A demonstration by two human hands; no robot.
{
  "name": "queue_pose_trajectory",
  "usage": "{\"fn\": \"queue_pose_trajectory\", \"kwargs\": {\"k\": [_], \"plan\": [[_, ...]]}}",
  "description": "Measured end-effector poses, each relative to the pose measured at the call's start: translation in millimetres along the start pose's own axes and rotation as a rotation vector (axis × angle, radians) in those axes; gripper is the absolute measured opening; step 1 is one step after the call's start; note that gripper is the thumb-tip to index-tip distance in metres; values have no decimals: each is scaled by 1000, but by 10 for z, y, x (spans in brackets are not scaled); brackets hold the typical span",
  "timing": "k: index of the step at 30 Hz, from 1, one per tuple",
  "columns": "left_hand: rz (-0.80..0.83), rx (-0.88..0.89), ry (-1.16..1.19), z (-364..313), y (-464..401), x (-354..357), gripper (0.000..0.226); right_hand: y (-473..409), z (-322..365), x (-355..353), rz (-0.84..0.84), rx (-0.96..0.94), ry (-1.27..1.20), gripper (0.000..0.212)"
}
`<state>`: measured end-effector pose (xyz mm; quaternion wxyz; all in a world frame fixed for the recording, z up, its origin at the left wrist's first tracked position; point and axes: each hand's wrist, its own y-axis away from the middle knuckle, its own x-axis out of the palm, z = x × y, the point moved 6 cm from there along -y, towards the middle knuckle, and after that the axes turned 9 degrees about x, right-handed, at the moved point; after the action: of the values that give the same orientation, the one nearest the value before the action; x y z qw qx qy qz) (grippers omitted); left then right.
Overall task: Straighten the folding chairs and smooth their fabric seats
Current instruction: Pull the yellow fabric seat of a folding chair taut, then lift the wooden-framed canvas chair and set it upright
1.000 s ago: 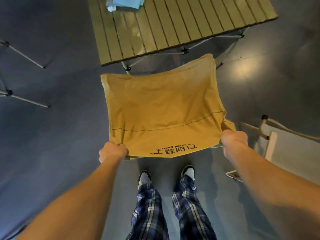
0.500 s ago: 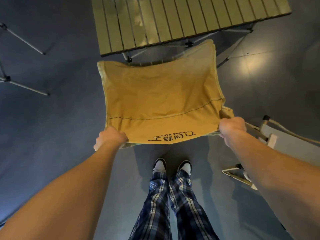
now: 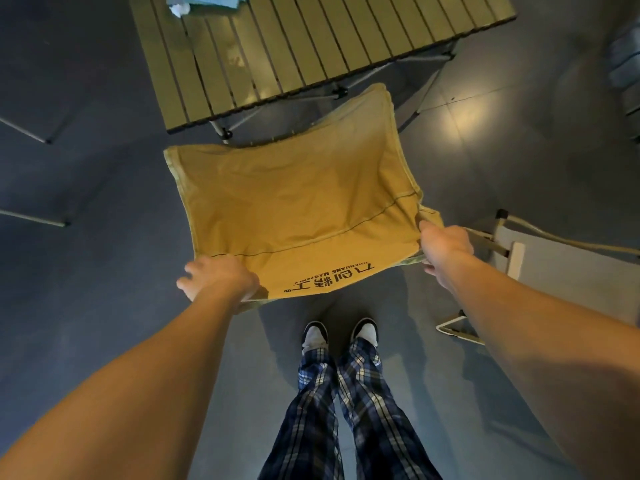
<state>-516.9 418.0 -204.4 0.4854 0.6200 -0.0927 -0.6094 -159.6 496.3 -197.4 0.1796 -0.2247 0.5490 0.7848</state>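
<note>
The left hand [image 3: 218, 277] and right hand [image 3: 445, 245] grip the near corners of the yellow cloth chair seat [image 3: 298, 216] (curled fingers mostly hidden underneath).

Both arms extended forward and down, bare forearms converging from the lower corners of the view. Left hand [image 3: 217, 277]: back of hand up, fingers curled over the near left corner of the yellow fabric seat [image 3: 298, 216], gripping it. Right hand [image 3: 445, 244]: knuckles up, fingers curled round the near right corner of the same seat, thumb side toward the fabric. Legs straight below, feet together.
</note>
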Motion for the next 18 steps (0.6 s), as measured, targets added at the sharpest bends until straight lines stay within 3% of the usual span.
{"fn": "queue_pose_trajectory", "kwargs": {"k": [5,8,13,18], "plan": [[-177,376,-106,-1010,412,-391,45,68,-68,-267,9,-11,-83,55],[-292,677,-134,-1877,948,-473,42,-43,-342,-819,-43,32,-162,53],[-182,1101,-82,-3146,2026,-102,35,-96,-960,-1958,-161,111,-273,32],[4,1247,-103,-3923,2871,540,28,-373,-1779,-2949,-292,227,-270,35]]}}
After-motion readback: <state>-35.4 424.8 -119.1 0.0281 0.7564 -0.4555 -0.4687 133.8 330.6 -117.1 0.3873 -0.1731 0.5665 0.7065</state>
